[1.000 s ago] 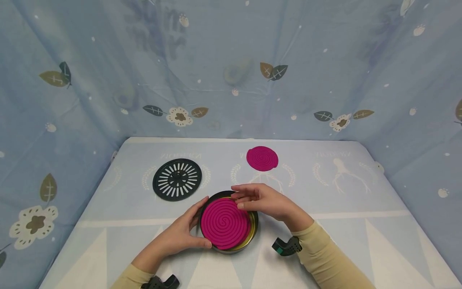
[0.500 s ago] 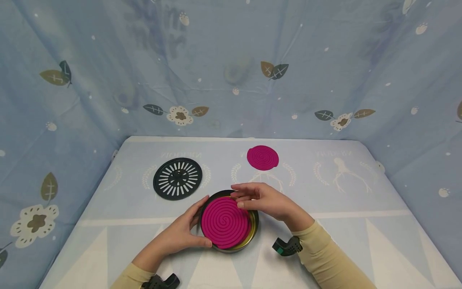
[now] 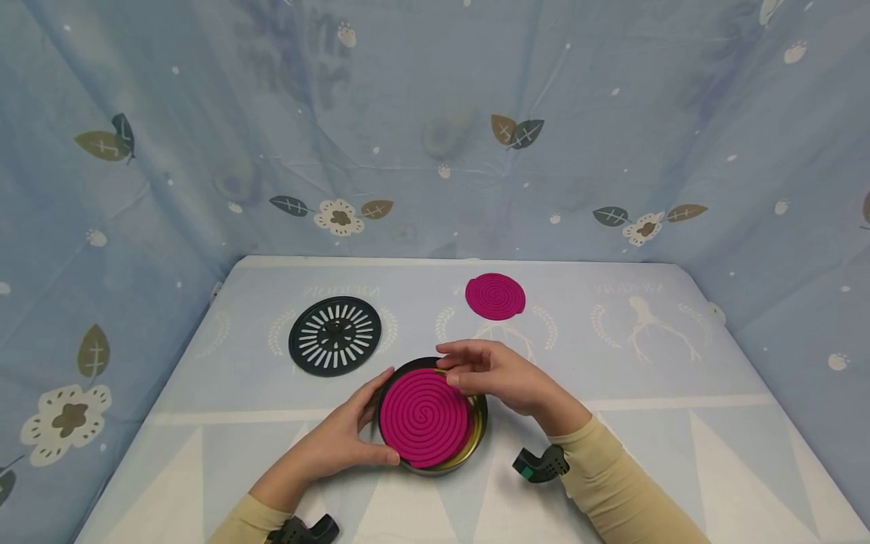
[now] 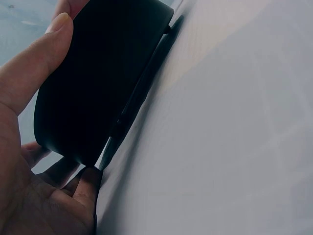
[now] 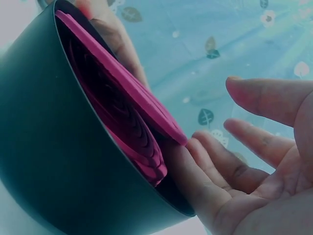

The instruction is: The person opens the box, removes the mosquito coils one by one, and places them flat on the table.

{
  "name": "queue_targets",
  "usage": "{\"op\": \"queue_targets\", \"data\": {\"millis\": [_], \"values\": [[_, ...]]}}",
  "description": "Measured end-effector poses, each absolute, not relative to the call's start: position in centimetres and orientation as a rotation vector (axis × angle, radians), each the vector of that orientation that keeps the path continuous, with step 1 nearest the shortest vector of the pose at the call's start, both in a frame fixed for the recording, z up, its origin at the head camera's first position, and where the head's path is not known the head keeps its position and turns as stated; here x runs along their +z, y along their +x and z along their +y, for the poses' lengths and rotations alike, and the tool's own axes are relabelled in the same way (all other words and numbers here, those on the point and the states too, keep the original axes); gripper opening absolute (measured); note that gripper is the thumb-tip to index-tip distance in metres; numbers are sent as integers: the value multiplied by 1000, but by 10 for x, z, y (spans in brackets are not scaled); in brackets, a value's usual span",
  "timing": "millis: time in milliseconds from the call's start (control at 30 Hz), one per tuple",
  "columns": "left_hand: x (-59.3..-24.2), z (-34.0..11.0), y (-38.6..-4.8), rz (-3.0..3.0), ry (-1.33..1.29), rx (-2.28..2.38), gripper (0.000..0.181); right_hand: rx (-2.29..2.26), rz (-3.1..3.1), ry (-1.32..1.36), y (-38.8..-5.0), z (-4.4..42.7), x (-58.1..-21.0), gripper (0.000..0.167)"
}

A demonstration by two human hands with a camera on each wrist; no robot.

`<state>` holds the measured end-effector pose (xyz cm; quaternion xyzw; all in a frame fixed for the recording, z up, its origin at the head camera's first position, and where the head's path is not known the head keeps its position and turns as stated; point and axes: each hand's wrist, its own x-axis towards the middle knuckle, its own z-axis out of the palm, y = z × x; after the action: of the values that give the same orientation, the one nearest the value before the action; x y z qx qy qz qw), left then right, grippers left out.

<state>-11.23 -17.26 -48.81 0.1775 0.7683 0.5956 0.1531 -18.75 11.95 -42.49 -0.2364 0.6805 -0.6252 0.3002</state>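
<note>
Head view: left grip (image 3: pixel 334 447) holds the dark tin (image 3: pixel 411 366); right grip (image 3: pixel 499 378), unclosed, touches the upper magenta coil (image 3: pixel 423 419) at its far-right edge.

Faint pale lettering (image 3: pixel 342 292), apparently "MODERN" but too blurred to confirm, repeats near the far edge of the tablecloth (image 3: pixel 578 363).

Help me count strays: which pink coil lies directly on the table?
The far coil, flat beyond the right hand. The other pink coils sit in the dark round tin the left hand holds, one tilted above its rim.
</note>
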Motion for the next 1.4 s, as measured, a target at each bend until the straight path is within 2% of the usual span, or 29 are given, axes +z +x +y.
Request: {"op": "queue_targets", "data": {"millis": [800, 1133, 1400], "values": [[-487, -172, -113, 2200, 524, 1709, 119, -1638, 1684, -544, -186, 133, -431, 62], [-488, -173, -112, 2217, 517, 1697, 120, -1602, 1727, -565, -185, 134, -433, 51], [-486, -172, -112, 2229, 462, 1667, 123, -1550, 1786, -552, -184, 133, -431, 50]]}}
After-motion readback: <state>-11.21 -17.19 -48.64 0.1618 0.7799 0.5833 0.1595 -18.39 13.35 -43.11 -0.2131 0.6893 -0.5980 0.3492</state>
